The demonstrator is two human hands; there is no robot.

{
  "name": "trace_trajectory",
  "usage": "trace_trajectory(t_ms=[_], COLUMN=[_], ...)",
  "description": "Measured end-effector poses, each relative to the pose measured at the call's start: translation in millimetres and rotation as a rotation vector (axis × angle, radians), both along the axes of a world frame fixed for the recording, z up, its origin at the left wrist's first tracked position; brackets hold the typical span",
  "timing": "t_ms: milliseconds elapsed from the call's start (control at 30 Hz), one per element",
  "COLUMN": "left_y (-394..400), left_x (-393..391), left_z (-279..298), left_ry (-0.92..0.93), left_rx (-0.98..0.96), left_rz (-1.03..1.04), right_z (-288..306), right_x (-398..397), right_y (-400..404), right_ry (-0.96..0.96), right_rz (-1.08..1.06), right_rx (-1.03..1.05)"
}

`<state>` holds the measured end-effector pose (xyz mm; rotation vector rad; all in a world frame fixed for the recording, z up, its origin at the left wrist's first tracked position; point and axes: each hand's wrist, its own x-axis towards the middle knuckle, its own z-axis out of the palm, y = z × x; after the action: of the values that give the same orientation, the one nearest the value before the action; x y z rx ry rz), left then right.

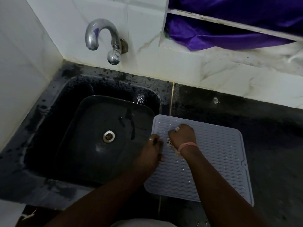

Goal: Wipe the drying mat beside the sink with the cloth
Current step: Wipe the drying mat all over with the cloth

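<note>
A pale grey ribbed drying mat (218, 159) lies on the dark counter just right of the black sink (105, 136). My right hand (182, 135) is balled up on the mat's upper left part, shut on a small whitish cloth (169, 142) that peeks out beneath the fist. A pink band circles that wrist. My left hand (151, 153) rests on the mat's left edge beside the sink, fingers curled down against it, a ring on one finger.
A chrome tap (105, 41) juts from the white tiled wall above the sink. The dark counter (270, 136) runs on to the right. Purple fabric (229, 30) hangs in a white-framed opening at the top right.
</note>
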<state>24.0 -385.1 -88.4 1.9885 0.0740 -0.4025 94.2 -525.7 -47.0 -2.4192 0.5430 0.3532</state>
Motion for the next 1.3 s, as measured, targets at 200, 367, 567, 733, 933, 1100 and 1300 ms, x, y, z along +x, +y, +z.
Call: trace_trajectory(t_ms=[200,367,567,733,933,1100,1300], left_y=[3,1,4,7,2,-4,-14], left_x=[-11,-13,-15,-20,-15,-15,-13], left_z=[12,19,18,13,16,26,35], left_ry=[0.047,-0.028,-0.123,-0.195,-0.201,-0.182,-0.208], left_rx=[0.124,0.111,0.287,0.419,0.574,0.651,0.790], left_rz=[0.039,0.153,0.013,-0.033,-0.064,-0.082,-0.199], right_z=[2,2,11,16,19,-2,-13], right_x=[3,8,2,-38,-82,-103,-117], right_y=[31,43,25,-52,-139,-147,-118], right_ry=[-0.013,-0.016,-0.021,-0.093,-0.190,-0.123,-0.078], right_rz=[0.116,0.269,0.090,-0.205,-0.279,-0.269,-0.155], right_rx=[0.027,0.072,0.638,0.780,0.427,-0.260,-0.451])
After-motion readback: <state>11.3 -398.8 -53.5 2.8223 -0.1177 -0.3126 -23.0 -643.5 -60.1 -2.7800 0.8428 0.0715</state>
